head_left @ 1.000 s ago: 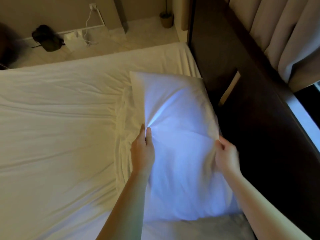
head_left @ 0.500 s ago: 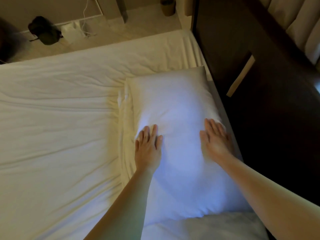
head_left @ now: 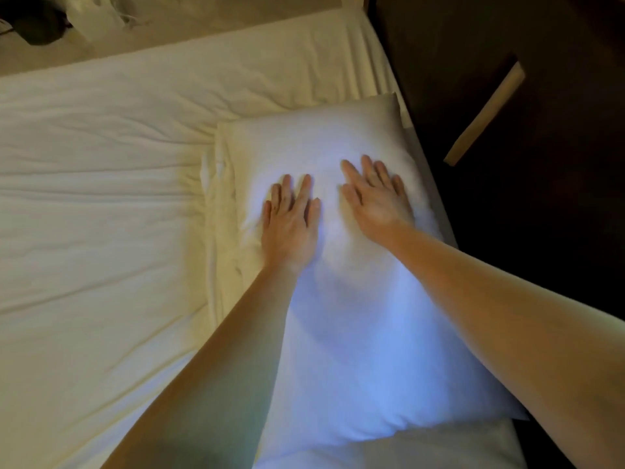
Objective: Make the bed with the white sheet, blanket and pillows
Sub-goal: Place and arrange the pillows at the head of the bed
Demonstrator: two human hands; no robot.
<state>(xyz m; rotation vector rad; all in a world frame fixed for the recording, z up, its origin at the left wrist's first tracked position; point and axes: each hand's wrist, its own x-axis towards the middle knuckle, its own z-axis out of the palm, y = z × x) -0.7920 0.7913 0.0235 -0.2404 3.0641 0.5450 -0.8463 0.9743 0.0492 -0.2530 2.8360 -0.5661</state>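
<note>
**Position.** The pillow (head_left: 304,140) lies flat on the white sheet (head_left: 101,204), with one long side close along the headboard (head_left: 507,248). The blanket is not in view.

**Hands.** Both hands are released and flat, fingers straight, pressing down on the pillow top and grasping nothing. The right hand (head_left: 375,201) is on the side nearer the headboard. The left hand (head_left: 291,225) is on the side away from it.

**Probable faults and causes.**
1. Hollow centre: heavy pressure in one zone is likely to drive the filling toward the pillow ends.
2. Pillow off the mattress edge: a push directed toward the headboard could slide it over the narrow strip left there.
3. Added creasing: the sheet is already bunched in folds along the pillow side away from the headboard. Dragging the pillow rather than lifting it would probably deepen these folds.

**Markings.** No brand, label or writing is legible on the pillow, sheet or headboard. The light is dim, and small tags cannot be ruled out.
</note>
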